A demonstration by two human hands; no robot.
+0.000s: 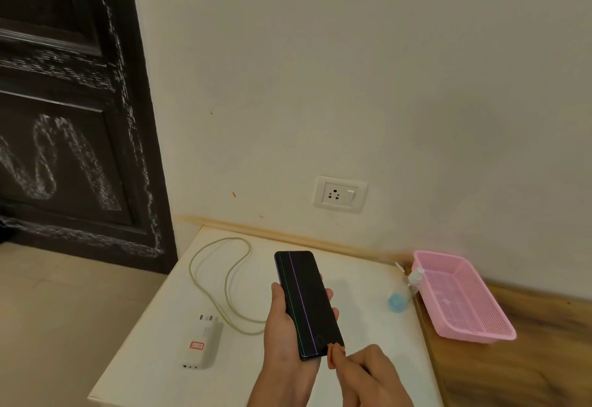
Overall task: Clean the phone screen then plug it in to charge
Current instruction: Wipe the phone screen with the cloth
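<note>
One white charger (201,344) and looped cable (224,281) lie on the counter (153,358) at left. Your left grip (282,333) wraps the dark phone (307,304), screen up, above it. Your right grip (371,374) pinches an orange cloth (334,354) at the phone's lower corner.

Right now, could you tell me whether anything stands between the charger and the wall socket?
Nothing visible does. The wall socket is unoccupied; the charger lies on the table, only its slack cable lying flat between them.
</note>
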